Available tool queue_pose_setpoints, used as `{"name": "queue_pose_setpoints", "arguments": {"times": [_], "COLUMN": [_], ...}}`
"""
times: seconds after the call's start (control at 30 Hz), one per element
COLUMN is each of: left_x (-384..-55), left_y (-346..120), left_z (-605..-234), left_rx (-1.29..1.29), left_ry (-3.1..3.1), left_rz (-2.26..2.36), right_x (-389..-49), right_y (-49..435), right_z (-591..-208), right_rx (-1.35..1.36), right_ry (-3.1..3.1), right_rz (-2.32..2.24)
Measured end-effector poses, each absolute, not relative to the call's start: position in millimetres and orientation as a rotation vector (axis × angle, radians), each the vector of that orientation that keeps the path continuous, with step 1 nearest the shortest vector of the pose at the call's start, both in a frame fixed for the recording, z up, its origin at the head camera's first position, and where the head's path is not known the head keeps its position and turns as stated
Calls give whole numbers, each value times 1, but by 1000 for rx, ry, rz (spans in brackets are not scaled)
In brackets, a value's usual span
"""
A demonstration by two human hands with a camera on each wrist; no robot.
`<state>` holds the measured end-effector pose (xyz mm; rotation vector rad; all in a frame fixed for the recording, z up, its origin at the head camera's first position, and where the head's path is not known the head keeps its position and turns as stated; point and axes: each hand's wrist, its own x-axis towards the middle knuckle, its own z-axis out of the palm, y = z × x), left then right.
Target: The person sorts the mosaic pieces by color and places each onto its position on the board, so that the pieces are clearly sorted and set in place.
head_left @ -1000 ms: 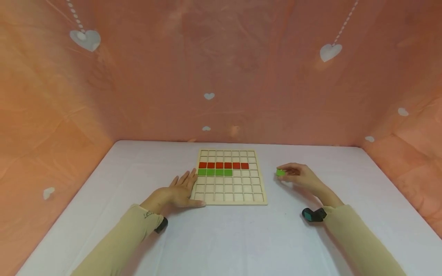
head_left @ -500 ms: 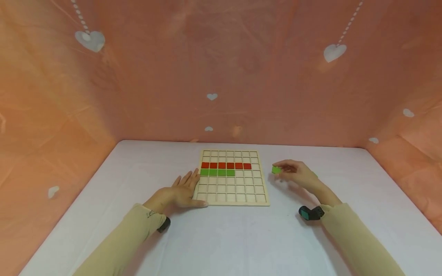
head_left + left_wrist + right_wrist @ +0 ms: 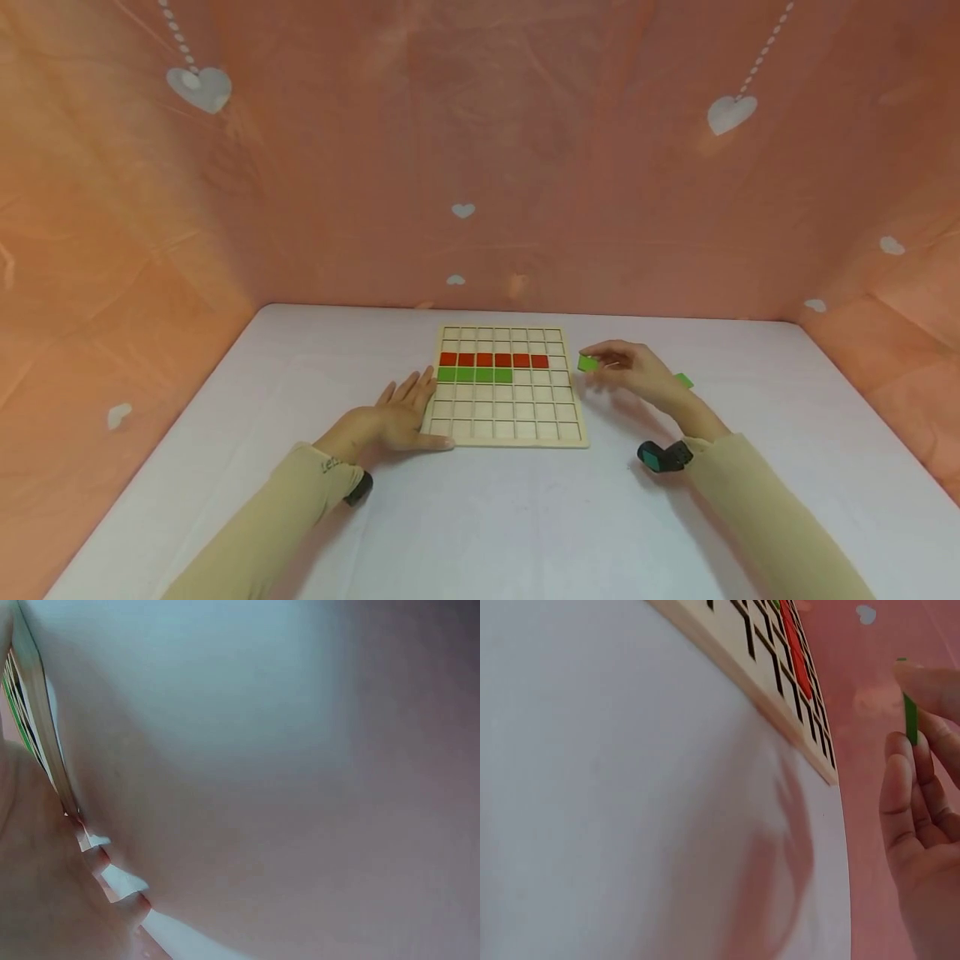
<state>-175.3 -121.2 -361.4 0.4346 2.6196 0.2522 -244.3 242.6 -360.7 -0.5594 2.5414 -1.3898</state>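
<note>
A wooden grid board (image 3: 504, 412) lies on the white table, with one row of several red tiles (image 3: 484, 360) and, just below it, a shorter row of several green tiles (image 3: 476, 375). At the board's left edge rests my left hand (image 3: 397, 423), fingers spread and thumb along the near left corner. Beyond the right edge, my right hand (image 3: 633, 369) pinches a green square tile (image 3: 588, 363) between thumb and fingers. The right wrist view shows this tile (image 3: 910, 720) edge-on, held above the table. In the left wrist view only the board's side (image 3: 45, 712) and part of the hand appear.
Another green tile (image 3: 683, 381) lies on the table behind the right wrist, partly hidden by it. The white table (image 3: 517, 525) reaches around the board. Pink-orange cloth (image 3: 525, 167) with pale hearts hangs behind and at both sides.
My right hand has moved left toward the board with the green tile, uncovering another green tile behind the wrist. The left hand stays at the board's edge; the head view has shifted slightly.
</note>
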Motion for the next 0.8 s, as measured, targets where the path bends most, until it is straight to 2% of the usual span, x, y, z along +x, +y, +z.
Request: {"name": "queue_pose_setpoints", "arguments": {"times": [0.8], "left_x": [-176], "left_y": [-121], "left_z": [-362], "left_rx": [406], "left_ry": [2617], "left_rz": [250], "right_x": [-250], "right_y": [208], "right_z": [-365], "right_rx": [-545], "right_ry": [2533], "right_rz": [-1406]}}
